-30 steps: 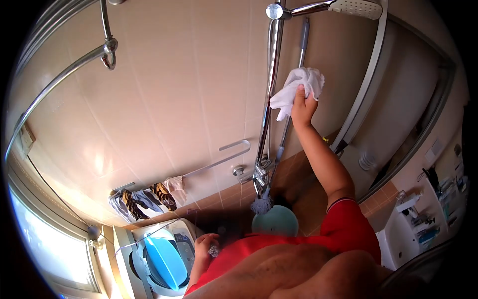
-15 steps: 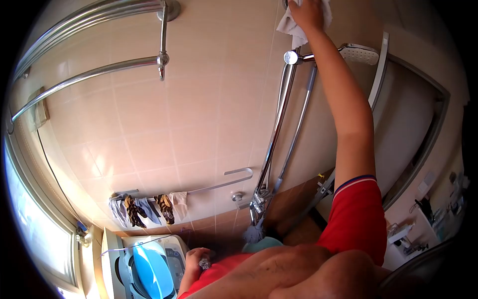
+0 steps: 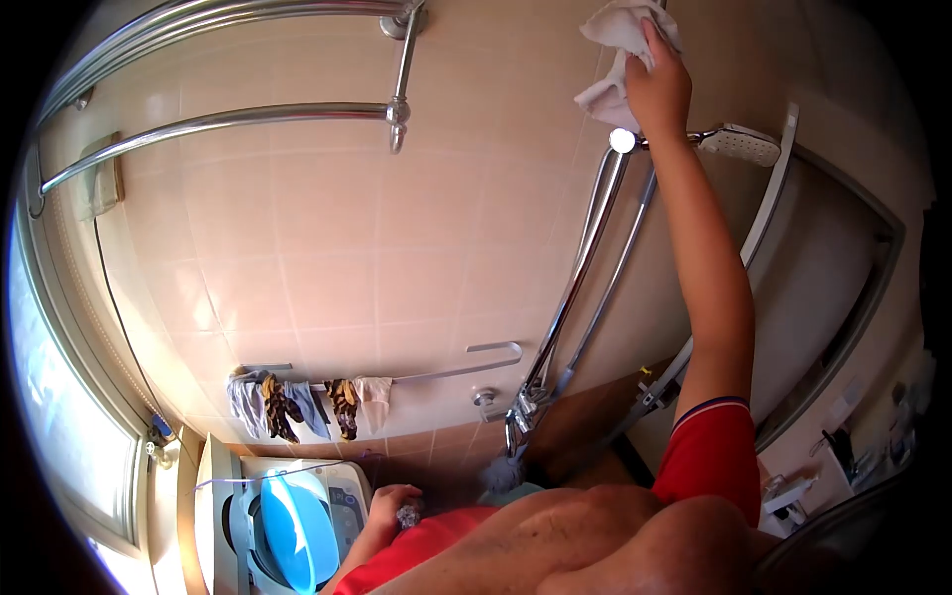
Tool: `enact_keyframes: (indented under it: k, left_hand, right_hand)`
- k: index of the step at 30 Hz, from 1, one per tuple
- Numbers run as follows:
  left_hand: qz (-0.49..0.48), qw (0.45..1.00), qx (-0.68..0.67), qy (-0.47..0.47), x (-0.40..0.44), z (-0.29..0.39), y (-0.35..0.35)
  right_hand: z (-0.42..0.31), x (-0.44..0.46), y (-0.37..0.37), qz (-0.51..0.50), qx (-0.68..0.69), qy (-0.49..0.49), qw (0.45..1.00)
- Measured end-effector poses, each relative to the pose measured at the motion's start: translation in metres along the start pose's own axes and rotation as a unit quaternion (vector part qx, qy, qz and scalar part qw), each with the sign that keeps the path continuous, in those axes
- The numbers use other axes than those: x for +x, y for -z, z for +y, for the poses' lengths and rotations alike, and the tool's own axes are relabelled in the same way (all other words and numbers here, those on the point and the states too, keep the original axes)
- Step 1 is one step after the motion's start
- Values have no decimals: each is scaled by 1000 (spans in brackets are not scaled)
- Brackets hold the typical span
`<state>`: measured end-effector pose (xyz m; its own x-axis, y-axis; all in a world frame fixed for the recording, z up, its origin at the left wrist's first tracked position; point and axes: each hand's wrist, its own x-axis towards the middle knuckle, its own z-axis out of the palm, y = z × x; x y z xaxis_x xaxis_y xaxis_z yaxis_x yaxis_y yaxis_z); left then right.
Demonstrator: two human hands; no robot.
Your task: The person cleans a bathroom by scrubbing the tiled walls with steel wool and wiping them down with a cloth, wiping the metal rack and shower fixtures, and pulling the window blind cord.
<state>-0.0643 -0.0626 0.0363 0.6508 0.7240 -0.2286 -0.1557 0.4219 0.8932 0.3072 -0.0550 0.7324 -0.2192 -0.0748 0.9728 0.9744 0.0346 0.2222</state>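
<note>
High on the right, my right hand grips a white cloth, which spreads around the upper part of the chrome shower pole. Just below that hand is the pole's round bracket, with the square shower head to its right. Low at the left, my left hand is curled round a small silvery crumpled item, close to the red shirt and beside the washing machine. A blue basin stands tilted in the machine's open top.
Small cloths hang from a wall rail. Chrome racks jut out at the upper left. A mop leans beside the pole above a partly hidden green basin. A window is at the left, a glass door frame at the right.
My right hand has gone up from beside the pole's middle to its upper part with the cloth. The view has tilted upward. My left hand keeps its hold.
</note>
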Motion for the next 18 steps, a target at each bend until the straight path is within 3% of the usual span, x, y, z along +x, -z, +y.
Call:
enact_keyframes:
  k: [1, 4, 6, 7, 11, 13, 14, 15, 16, 18]
  left_hand:
    - [-3, 1000, 27, -7, -1, 2, 1]
    - [7, 989, 145, -40, -28, 54, -26]
    - [30, 998, 57, 28, -23, 48, -24]
    - [42, 997, 13, 62, -22, 45, -22]
    - [75, 997, 3, 10, -35, 40, -11]
    - [102, 994, 30, -16, -36, 30, -1]
    - [124, 992, 9, 10, -41, 29, 4]
    - [147, 989, -13, 33, -47, 29, 8]
    - [169, 984, -39, 52, -48, 28, 10]
    - [202, 978, 27, -32, -50, 10, 26]
  right_hand:
    - [-20, 0, -6, 33, -21, 64, 997]
    - [-62, -17, -51, 15, -3, 116, 993]
    - [-83, -27, -87, -3, -16, 139, 990]
    - [-87, -33, -108, -24, -31, 120, 992]
    - [-85, -13, -165, 71, -42, 81, 993]
    - [-79, 21, -167, 146, -60, 1, 987]
    - [-77, 40, -158, 95, -49, -73, 992]
    - [-60, 57, -176, 207, -131, -48, 968]
    - [-28, 89, -175, 107, -107, -135, 979]
    - [-40, 120, -176, 106, -117, -104, 982]
